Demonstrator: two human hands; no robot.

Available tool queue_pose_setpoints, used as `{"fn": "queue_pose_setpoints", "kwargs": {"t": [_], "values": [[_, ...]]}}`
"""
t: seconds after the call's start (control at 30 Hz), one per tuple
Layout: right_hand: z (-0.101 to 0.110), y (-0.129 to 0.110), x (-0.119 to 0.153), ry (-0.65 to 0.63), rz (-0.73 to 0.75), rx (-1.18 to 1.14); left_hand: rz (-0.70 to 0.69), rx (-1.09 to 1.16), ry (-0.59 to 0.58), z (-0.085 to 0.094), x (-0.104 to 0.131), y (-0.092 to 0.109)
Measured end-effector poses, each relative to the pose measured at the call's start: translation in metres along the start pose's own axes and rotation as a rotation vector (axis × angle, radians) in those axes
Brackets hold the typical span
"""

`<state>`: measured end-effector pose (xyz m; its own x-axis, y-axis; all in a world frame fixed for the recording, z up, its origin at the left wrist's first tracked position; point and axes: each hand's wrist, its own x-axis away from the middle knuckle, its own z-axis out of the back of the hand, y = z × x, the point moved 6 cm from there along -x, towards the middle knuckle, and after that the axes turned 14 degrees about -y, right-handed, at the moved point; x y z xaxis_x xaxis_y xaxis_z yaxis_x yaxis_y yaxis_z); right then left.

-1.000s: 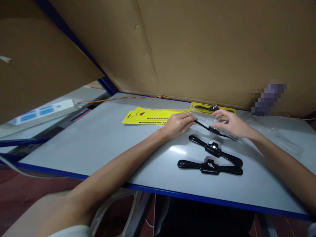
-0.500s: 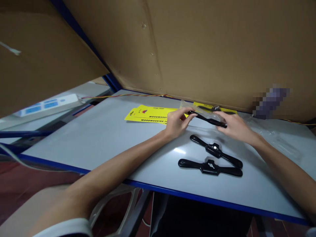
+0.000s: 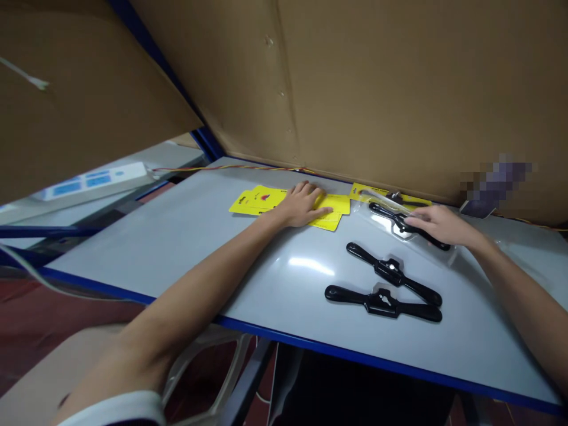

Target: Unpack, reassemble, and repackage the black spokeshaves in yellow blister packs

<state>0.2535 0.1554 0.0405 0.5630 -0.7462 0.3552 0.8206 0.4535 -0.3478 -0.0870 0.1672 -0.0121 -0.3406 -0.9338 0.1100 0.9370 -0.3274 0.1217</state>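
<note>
My left hand (image 3: 302, 205) lies with spread fingers on the yellow printed cards (image 3: 258, 200) at the middle back of the table. At the right, my right hand (image 3: 437, 225) has its fingers together at a black spokeshave (image 3: 388, 213) and a clear plastic blister (image 3: 377, 223); which of them it grips is hard to tell. Two more black spokeshaves lie nearer the front, one (image 3: 390, 271) just behind the other (image 3: 382, 303). Behind the right hand is another yellow card (image 3: 361, 190) with a dark tool on it.
A brown board (image 3: 377, 89) rises along the table's back edge, with a twisted wire (image 3: 248, 167) at its foot. A white power strip (image 3: 95, 180) sits on the left-hand surface. A blurred dark object (image 3: 497, 186) stands at the back right.
My left hand has left the black spokeshave and moved back and left onto the yellow cards. That spokeshave is now lower and further right, beside my right hand, with the clear blister.
</note>
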Motion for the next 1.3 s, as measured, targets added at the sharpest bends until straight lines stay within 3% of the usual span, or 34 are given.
{"fn": "queue_pose_setpoints", "kwargs": {"t": [0.1, 0.33, 0.5, 0.63, 0.73, 0.93, 1.03, 1.17, 1.3], "values": [[0.004, 0.005, -0.003, 0.182, 0.030, 0.235, -0.054, 0.026, 0.021, 0.001, -0.002, 0.003], [-0.010, 0.022, -0.010, 0.331, 0.113, 0.429, -0.114, 0.156, 0.005, 0.008, -0.001, 0.003], [-0.013, 0.019, -0.007, 0.304, 0.085, 0.420, -0.082, 0.209, -0.004, 0.010, -0.005, -0.006], [-0.016, 0.012, -0.008, 0.241, 0.208, 0.325, -0.040, 0.185, -0.008, 0.011, -0.008, -0.013], [-0.015, 0.011, -0.010, 0.277, 0.256, 0.272, -0.039, 0.169, -0.031, 0.011, -0.009, -0.015], [-0.014, 0.009, -0.008, 0.292, 0.182, 0.347, 0.037, 0.161, -0.061, 0.020, 0.000, -0.017], [-0.012, 0.004, -0.005, 0.270, 0.151, 0.400, 0.060, 0.160, -0.043, 0.032, 0.011, -0.009], [-0.015, -0.001, -0.007, 0.231, 0.249, 0.324, 0.185, -0.045, -0.014, 0.046, 0.024, 0.013], [-0.018, 0.000, -0.010, 0.267, 0.293, 0.239, 0.197, -0.187, 0.121, 0.054, 0.030, 0.044]]}}
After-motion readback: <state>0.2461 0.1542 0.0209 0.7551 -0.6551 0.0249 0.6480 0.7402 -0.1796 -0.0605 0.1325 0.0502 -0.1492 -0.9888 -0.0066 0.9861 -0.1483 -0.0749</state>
